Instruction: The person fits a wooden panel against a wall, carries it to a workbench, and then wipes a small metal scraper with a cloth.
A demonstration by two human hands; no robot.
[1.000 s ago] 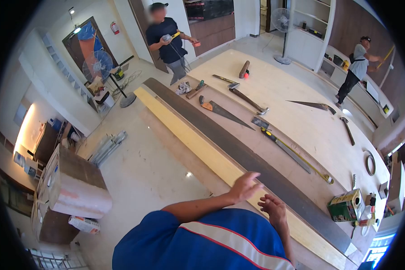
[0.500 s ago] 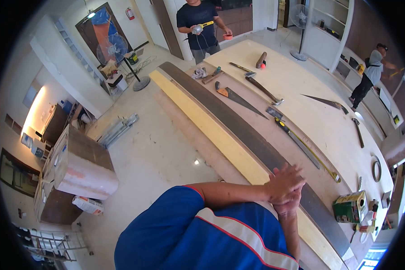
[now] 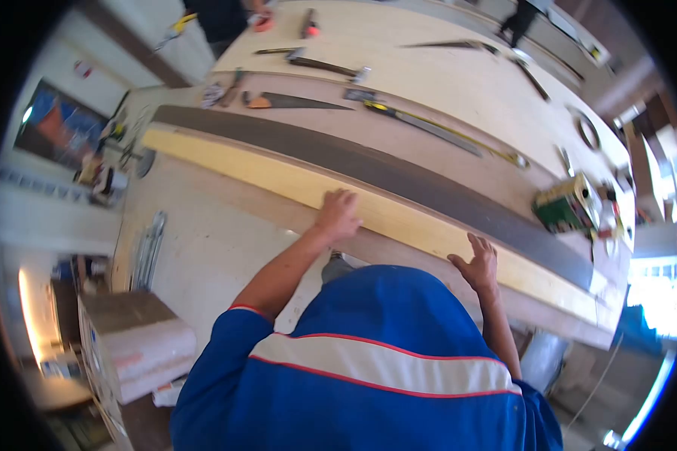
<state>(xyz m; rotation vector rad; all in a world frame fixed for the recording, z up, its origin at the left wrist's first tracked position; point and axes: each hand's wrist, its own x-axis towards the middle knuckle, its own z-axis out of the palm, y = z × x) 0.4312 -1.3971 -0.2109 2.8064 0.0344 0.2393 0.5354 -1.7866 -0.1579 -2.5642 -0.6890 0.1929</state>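
A long pale-yellow wooden board [image 3: 406, 218] lies along the near side of the table, with a dark brown strip [image 3: 308, 154] running beside it. My left hand [image 3: 340, 215] is over the board's near edge, its fingers bent and apart, with nothing in it. To the right, my right hand [image 3: 480, 261] reaches over the same board, thumb and fingers spread and holding nothing. Beyond the strip are a handsaw [image 3: 305, 101] with an orange-marked handle and a yellow-black tape measure [image 3: 380, 110], its blade drawn out to the right.
A hammer [image 3: 327, 68], a second saw [image 3: 451, 44] and a tape roll [image 3: 587, 131] lie farther back on the table. A green metal can [image 3: 560, 207] stands at the right. One person [image 3: 217, 22] is across the table, another [image 3: 520, 19] beyond it.
My hands were pressed together over the dark strip; now they are apart above the yellow board, the left one farther left. The view has turned, and the board lies more across it.
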